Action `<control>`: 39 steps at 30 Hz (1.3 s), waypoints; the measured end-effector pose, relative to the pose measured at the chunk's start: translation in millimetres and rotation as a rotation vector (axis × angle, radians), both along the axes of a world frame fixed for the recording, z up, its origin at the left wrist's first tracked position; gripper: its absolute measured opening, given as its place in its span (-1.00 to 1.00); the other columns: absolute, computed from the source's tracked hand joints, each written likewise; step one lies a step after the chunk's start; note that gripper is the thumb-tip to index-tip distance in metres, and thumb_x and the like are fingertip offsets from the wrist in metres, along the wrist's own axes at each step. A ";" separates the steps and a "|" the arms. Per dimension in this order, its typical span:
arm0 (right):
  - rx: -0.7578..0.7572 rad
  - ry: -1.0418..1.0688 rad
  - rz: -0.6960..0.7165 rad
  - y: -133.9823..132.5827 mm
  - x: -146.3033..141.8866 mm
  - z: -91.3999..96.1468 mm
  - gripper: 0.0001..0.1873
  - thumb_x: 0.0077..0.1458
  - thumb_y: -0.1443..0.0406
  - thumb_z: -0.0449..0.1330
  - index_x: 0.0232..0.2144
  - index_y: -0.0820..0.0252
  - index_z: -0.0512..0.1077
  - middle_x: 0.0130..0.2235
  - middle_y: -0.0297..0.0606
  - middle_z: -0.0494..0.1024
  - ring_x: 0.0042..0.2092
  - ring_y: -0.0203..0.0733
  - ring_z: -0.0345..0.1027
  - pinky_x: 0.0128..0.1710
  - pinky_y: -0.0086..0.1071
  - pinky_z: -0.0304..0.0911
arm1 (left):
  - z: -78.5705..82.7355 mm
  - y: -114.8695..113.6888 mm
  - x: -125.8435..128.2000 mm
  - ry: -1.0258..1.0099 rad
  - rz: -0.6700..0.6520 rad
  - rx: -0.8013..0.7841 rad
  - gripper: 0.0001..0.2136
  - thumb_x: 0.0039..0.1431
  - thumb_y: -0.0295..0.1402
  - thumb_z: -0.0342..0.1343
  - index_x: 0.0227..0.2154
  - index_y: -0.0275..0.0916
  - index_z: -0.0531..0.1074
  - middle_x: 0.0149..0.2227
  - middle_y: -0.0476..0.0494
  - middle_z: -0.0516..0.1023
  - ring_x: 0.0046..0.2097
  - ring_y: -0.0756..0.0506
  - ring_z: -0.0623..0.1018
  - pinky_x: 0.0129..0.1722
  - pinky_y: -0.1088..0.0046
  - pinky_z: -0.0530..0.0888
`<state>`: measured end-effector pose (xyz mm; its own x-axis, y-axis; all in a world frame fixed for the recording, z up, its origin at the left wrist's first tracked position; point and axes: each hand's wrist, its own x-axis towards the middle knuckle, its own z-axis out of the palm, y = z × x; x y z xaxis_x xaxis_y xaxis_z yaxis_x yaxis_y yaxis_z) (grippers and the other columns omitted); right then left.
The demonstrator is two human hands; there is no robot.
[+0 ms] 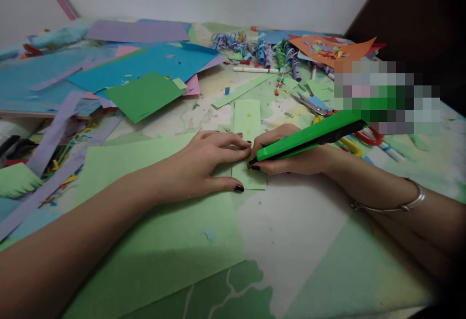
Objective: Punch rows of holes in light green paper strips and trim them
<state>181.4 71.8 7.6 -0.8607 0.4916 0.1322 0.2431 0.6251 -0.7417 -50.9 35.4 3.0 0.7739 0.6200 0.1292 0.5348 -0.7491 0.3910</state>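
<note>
My left hand [211,161] lies with fingers stretched out, its fingertips on a narrow light-green paper strip [247,110]. Under its palm is a larger light-green sheet [160,241]. My right hand [287,154] is closed in a pen-like grip around what looks like a green utility knife [306,137]. The tool's dark tip points down at the strip, just beside my left fingertips. Faint yellow dots show on the far part of the strip. Whether the tip touches the paper, I cannot tell.
Scissors [309,105] and red-and-yellow handles [367,137] lie beyond my right hand, near a white marker [255,70]. Curled paper pieces [262,49] and an orange sheet [331,49] with scraps are at the back. Blue sheets [153,64] and a green sheet [145,96] cover the left.
</note>
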 end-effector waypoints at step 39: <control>-0.300 -0.119 -0.126 2.7 6.0 13.7 -0.80 0.04 0.24 0.27 -0.39 0.33 0.49 -0.59 -0.41 0.38 -0.59 -0.45 0.22 -0.62 -0.60 0.21 | -5.2 -14.0 17.8 -0.112 0.177 0.069 -0.69 0.18 -0.25 0.13 -0.06 -0.26 0.47 0.06 -0.21 0.51 0.14 -0.27 0.42 0.08 0.06 0.38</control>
<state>187.4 74.5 21.2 -0.7913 0.5970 -0.1318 0.4005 0.3433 -0.8496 -33.1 21.5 -2.2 0.6322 0.7317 0.2550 0.6164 -0.6743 0.4067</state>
